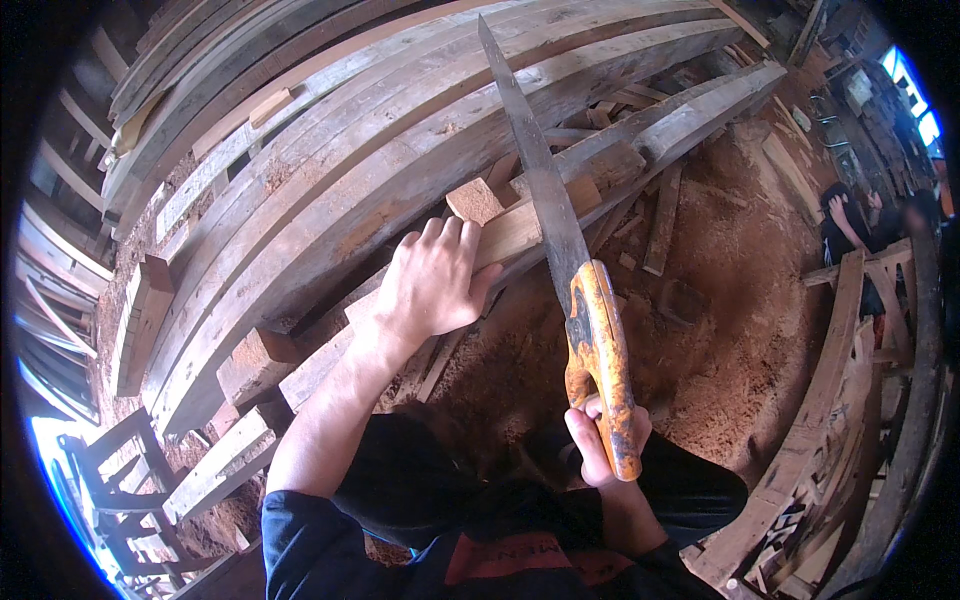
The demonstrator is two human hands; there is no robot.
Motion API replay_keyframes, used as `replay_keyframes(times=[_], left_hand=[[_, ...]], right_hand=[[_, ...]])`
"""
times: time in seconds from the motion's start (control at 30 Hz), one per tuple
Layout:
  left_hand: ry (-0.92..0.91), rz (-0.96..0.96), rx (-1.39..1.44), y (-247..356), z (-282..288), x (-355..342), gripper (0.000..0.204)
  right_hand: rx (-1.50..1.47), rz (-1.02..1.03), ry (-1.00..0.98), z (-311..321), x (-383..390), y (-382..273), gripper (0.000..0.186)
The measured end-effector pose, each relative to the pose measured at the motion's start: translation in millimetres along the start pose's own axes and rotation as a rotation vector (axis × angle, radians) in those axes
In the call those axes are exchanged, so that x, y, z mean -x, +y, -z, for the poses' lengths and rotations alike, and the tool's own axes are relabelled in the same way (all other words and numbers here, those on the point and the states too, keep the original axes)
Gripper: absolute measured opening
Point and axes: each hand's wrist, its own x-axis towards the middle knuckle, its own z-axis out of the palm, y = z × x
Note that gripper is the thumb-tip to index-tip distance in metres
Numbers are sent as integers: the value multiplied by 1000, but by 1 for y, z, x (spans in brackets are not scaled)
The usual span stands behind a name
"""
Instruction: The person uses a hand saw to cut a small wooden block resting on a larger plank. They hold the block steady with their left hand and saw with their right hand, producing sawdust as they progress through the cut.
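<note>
My right hand (610, 440) is closed round the worn orange-and-black handle of a handsaw (543, 175). The saw's long grey blade points away from me and crosses over a pale wooden strip (512, 232). Whether the teeth touch the wood or sit in a cut, I cannot tell. My left hand (425, 280) grips the strip just left of the blade, fingers curled over its far side and thumb toward the saw. A small wooden block (474, 201) sits right beside those fingers. Under the strip runs a longer grey beam (690, 120), partly hidden by it.
Large stacked timbers (380, 160) fill the far side and left. Reddish sawdust (700, 330) covers the ground, with a few loose offcuts. More planks (815, 430) stand at right. Near them another person (850, 215) is at the right edge. A dark chair (130, 490) is at lower left.
</note>
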Motion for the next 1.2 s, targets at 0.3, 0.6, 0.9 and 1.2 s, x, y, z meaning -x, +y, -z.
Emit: replay_keyframes(times=[0.3,0.6,0.9,1.2], left_hand=[[-65,55,122,-4,2,0,38],[-8,43,71,0,-2,0,43],[30,52,-235,8,1,2,50],[-30,68,-140,-2,4,20,60]], right_hand=[[62,20,-20,2,0,1,13],[48,32,-19,1,-1,0,13],[18,49,19,-1,5,8,14],[93,10,42,-7,4,-4,14]])
